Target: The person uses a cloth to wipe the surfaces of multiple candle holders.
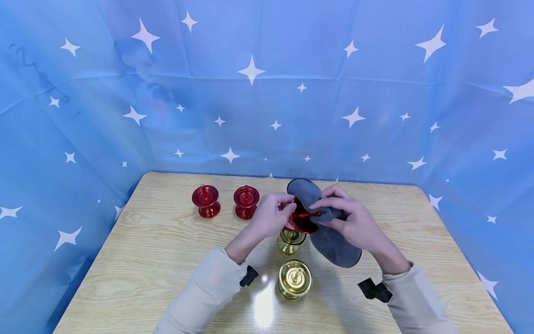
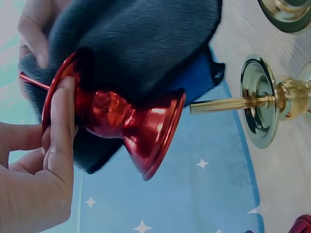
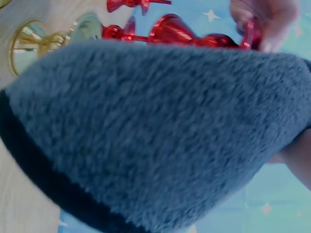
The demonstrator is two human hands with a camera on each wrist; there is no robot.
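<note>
Tilted well over, a shiny red metal candle holder [image 2: 150,141] is off the table, its dish pinched at the rim by my left hand [image 1: 271,215]. My right hand [image 1: 350,218] grips a grey plush cloth [image 1: 335,246] with a dark edge. Part of the cloth is bunched around the holder's thin red centre rod in the head view. The cloth hangs down on both sides of my right fingers and fills most of the right wrist view. Just below the hands stands a gold candle holder [image 1: 288,246], partly covered by the red one.
Another gold candle holder [image 1: 295,278] stands nearer the front of the wooden table [image 1: 137,260]. Two upright red candle holders [image 1: 205,199] are at the back left. A blue curtain [image 1: 267,106] with white stars surrounds the table's back and sides.
</note>
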